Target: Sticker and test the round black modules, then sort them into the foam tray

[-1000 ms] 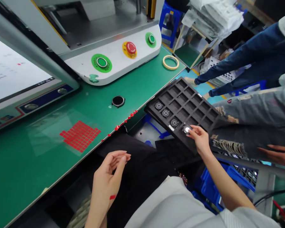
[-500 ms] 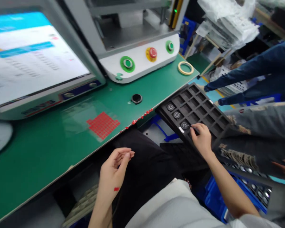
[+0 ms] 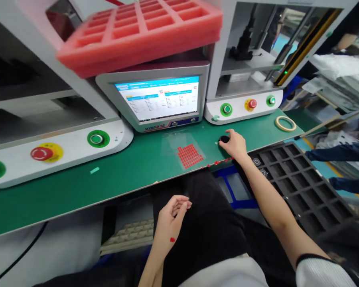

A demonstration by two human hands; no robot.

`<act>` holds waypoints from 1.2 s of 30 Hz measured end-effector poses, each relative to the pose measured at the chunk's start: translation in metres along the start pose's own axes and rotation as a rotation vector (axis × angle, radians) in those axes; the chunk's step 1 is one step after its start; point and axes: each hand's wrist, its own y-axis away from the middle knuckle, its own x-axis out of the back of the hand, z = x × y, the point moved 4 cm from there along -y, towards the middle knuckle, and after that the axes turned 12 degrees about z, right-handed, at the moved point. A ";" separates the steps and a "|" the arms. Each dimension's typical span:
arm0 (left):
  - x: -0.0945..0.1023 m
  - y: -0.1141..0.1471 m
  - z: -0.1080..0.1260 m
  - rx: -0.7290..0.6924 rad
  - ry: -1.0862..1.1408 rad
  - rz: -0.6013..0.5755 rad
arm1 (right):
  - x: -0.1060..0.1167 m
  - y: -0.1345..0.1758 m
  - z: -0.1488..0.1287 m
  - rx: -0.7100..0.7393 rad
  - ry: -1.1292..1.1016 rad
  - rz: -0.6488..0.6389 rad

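Observation:
My right hand (image 3: pixel 235 146) reaches to the green bench, its thumb and fingers closed round the edge of a small black round part (image 3: pixel 224 139) lying there. My left hand (image 3: pixel 171 219) hovers over my lap, fingers curled in and thumb pressed towards them; whether anything is inside is hidden. A small red sticker (image 3: pixel 172 239) is on that wrist. Left of my right hand, a clear sheet with rows of red stickers (image 3: pixel 190 156) lies on the bench. Right of my forearm is a black compartment tray (image 3: pixel 299 181) with round parts (image 3: pixel 263 172) in its left column, partly covered by my arm.
Presses with green and red buttons (image 3: pixel 252 104) stand behind, with a monitor (image 3: pixel 164 99) between them and a red foam tray (image 3: pixel 137 36) above it. A tape roll (image 3: pixel 286 123) lies at the bench's right end. Loose red stickers (image 3: pixel 217 162) line the front edge.
My right hand has left the black tray and moved to the round part on the bench. The view has swung left, bringing in the whole monitor and red foam tray. My left hand stays curled.

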 end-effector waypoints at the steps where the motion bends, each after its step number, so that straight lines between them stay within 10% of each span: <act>1: -0.003 0.002 0.002 0.017 0.024 -0.009 | 0.002 0.008 -0.006 0.005 -0.056 -0.044; 10: -0.037 0.014 0.046 0.239 0.784 -0.227 | 0.021 0.143 -0.089 0.035 -1.079 -0.656; 14: -0.023 0.017 0.046 0.152 0.703 -0.070 | 0.035 0.158 -0.101 0.196 -0.987 -0.594; 20: 0.003 0.034 0.061 -0.457 0.285 0.237 | 0.060 0.164 -0.105 0.259 -0.923 -0.197; 27: 0.016 0.043 0.074 -0.822 0.093 0.212 | 0.069 0.164 -0.111 0.368 -0.882 -0.227; 36: 0.019 0.040 0.085 -0.901 -0.022 0.167 | 0.071 0.159 -0.109 0.401 -0.833 -0.275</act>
